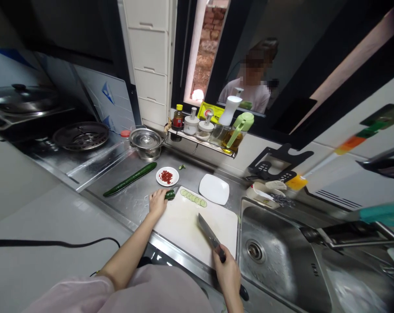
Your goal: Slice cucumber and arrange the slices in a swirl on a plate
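My left hand (158,202) is closed around a piece of dark green cucumber (170,194) at the left edge of the white cutting board (187,228). In my right hand (228,270) is the dark handle of a kitchen knife (209,231), its blade slanting over the board toward the upper left. Thin cucumber slices (193,198) overlap in a row along the board's far side. Behind the board stands a white square plate (214,189). A small white dish (173,177) holds chopped red bits. A long cucumber (130,179) lies on the counter at the left.
The steel sink (275,252) adjoins the board on the right. At the back, a lidded pot (147,142) stands beside a rack (200,146) of seasoning jars and an oil bottle (238,132). A stove burner (81,135) is at far left. The window reflects a person.
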### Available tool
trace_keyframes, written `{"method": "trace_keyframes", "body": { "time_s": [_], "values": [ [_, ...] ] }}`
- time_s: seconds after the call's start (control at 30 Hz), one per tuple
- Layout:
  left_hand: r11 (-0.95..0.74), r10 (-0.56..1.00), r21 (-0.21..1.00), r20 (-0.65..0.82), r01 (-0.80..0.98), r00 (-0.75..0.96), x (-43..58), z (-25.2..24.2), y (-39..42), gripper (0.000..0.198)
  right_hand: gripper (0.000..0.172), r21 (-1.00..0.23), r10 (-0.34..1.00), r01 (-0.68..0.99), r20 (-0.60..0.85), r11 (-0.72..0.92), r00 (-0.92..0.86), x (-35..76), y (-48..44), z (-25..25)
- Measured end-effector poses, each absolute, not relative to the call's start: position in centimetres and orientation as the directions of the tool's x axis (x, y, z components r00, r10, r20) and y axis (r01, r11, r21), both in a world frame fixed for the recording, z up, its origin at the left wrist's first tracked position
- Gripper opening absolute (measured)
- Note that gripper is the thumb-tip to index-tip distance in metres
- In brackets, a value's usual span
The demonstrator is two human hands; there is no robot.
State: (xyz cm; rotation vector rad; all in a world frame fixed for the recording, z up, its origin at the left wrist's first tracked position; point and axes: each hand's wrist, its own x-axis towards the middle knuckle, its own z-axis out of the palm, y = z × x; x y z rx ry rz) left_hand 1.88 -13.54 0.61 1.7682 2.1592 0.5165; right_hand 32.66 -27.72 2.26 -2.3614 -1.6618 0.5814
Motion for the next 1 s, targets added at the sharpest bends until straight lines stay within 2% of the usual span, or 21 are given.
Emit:
{"method": "trace_keyframes", "body": {
  "time_s": [0.7,1.0],
  "values": [
    [0.18,0.979,0.445,0.008,0.877,-0.205,1.4,-1.6,-12.1,0.053,0.051,-0.369,0.924,0.849,-0.209,-0.377,0.319,32.4,-27.4,2.6],
    [0.176,0.98,0.431,0.012,0.885,-0.201,1.6,-2.1,-12.2,0.06,0.05,-0.422,0.931,0.831,-0.2,-0.362,0.304,32.2,-27.4,2.4]
  ]
}}
